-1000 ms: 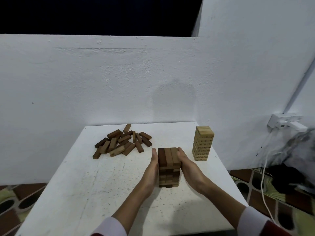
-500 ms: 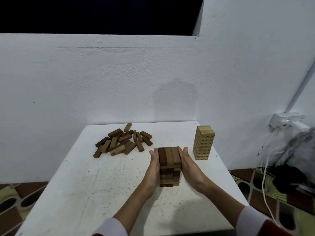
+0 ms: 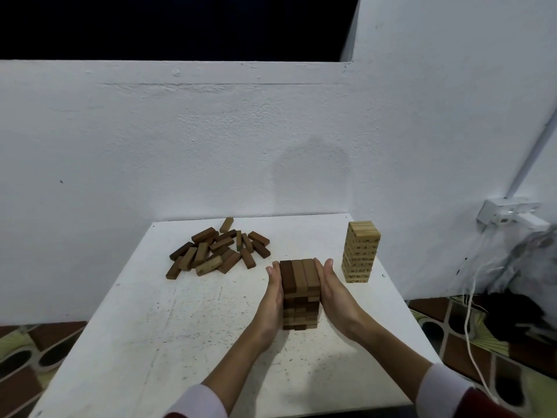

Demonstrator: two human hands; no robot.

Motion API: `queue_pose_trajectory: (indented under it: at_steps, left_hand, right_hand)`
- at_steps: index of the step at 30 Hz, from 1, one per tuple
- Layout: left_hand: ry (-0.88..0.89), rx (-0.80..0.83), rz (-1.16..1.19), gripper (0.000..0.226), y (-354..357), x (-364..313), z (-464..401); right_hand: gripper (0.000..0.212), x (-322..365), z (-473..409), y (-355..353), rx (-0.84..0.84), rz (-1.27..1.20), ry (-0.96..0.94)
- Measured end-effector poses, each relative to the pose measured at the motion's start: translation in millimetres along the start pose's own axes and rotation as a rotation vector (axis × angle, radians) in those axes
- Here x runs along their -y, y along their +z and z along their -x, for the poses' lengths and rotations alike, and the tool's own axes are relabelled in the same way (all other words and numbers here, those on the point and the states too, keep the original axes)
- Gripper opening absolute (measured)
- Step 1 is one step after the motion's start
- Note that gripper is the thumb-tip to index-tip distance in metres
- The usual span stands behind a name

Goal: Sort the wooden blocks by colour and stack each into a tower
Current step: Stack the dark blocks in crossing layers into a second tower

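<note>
A tower of dark brown blocks (image 3: 300,292) stands near the middle of the white table (image 3: 187,327). My left hand (image 3: 272,300) lies flat against its left side and my right hand (image 3: 334,294) flat against its right side, fingers straight, pressing the tower between the palms. A loose pile of dark brown blocks (image 3: 218,251) lies at the back left of the table. A finished tower of light wooden blocks (image 3: 360,256) stands at the back right, apart from my right hand.
White walls close off the table at the back and right. A white socket box (image 3: 509,214) with hanging cables (image 3: 470,312) is on the right wall. Patterned floor tiles show on both sides below the table edges.
My hands have stayed pressed on the two sides of the dark tower, shifting only slightly. The blocks look a little more even.
</note>
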State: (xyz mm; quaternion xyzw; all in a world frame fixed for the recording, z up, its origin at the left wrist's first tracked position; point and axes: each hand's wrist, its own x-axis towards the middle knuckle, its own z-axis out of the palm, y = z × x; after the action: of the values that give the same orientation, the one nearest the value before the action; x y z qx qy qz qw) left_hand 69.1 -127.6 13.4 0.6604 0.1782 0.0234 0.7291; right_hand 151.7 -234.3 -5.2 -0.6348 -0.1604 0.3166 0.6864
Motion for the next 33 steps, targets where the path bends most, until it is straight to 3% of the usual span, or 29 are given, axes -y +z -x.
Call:
queue_pose_trajectory:
  at_steps: [4,6,11,15,19,23,26,29,31,33]
  left_hand:
    - [0.009,-0.016,0.159,0.067,1,-1,-1]
    - [0.045,-0.034,0.122,0.061,-2,4,-4]
    - [0.113,-0.15,0.015,0.064,-25,9,-10]
    - [0.182,-0.255,0.015,0.062,-57,11,-10]
    - [0.256,-0.449,-0.116,0.036,-93,19,-11]
    - [0.276,-0.577,-0.343,0.028,-141,38,-19]
    - [0.289,-0.54,-0.596,0.026,-164,48,-30]
    - [0.311,-0.497,-0.803,0.029,-187,55,-43]
    - [0.357,-0.48,-0.927,0.037,-197,55,-53]
    - [0.417,-0.479,-1.07,0.059,-205,53,-66]
  right_hand:
    - [0.092,2,2,-1,-0.016,0.045,-0.005]
    - [0.092,6,5,-3,-0.07,0.141,-0.041]
    - [0.048,25,8,-1,-0.259,0.311,-0.304]
    - [0.043,40,1,20,-0.31,0.479,-0.556]
    - [0.039,44,-9,54,-0.226,0.662,-0.624]
    - [0.025,30,-31,94,-0.045,0.807,-0.561]
    - [0.027,15,-49,114,0.072,0.939,-0.405]
    - [0.039,1,-70,130,0.086,1.058,-0.235]
    - [0.045,-3,-79,137,0.083,1.116,-0.158]
    - [0.05,-7,-88,141,0.076,1.159,-0.106]
